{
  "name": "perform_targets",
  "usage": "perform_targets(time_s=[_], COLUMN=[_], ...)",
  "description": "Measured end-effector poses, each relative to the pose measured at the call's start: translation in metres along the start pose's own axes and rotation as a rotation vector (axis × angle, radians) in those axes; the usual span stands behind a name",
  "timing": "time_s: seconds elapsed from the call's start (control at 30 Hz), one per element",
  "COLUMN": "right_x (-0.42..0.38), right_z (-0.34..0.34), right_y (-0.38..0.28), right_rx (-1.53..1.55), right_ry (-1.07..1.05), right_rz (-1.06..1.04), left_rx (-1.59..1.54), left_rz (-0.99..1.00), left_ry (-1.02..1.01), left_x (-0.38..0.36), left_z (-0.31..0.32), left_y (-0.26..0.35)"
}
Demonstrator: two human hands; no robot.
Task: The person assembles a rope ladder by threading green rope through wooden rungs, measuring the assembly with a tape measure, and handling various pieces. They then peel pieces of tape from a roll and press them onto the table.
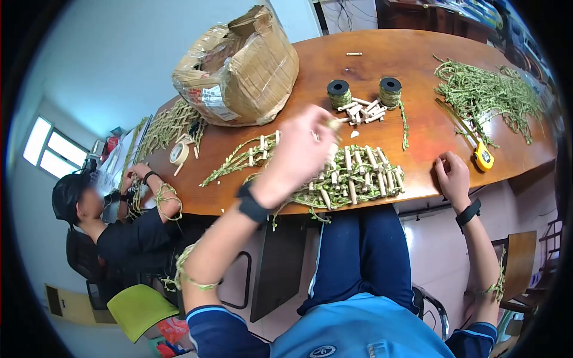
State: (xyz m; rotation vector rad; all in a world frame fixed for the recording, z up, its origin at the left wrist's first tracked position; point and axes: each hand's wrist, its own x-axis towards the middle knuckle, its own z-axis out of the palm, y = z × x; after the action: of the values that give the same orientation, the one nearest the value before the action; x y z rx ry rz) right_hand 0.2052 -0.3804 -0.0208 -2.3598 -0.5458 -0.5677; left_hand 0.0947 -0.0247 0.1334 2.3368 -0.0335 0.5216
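My left hand [301,152] is raised over the middle of the table, blurred by motion. Its fingers are pinched together around a small tan and greenish piece that I cannot make out. Below it lies a bundle of wooden sticks laced with leafy green cord [358,179], partly hidden by my forearm. My right hand [453,179] rests on the table's front edge, fingers loosely bent and slightly apart, holding nothing. Beyond the bundle is a pile of short wooden sticks [364,111], beside two spools of green cord, one left [339,95] and one right [390,94].
A battered cardboard box [239,77] stands at the back left. Loose leafy cord [489,92] and a yellow tape measure [483,157] lie to the right. At far left, a person [119,221] handles cord near a tape roll [178,153] and netting [170,128].
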Motion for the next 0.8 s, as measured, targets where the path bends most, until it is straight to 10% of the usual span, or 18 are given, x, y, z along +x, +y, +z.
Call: perform_targets(time_s=[0.2,0.4,0.8], right_x=[0.000,0.001,0.001], right_z=[-0.002,-0.001,-0.001], right_y=[-0.001,-0.002,-0.004], right_rx=[-0.004,0.008,0.019], right_ry=[-0.002,0.007,0.005], right_rz=[0.006,0.009,0.009], left_rx=[-0.052,0.536,0.315], left_rz=[-0.043,-0.138,0.053], left_ry=[-0.022,-0.267,-0.273], left_x=[0.019,0.031,0.041], left_z=[0.032,-0.004,-0.011], left_y=[-0.027,-0.147,-0.167])
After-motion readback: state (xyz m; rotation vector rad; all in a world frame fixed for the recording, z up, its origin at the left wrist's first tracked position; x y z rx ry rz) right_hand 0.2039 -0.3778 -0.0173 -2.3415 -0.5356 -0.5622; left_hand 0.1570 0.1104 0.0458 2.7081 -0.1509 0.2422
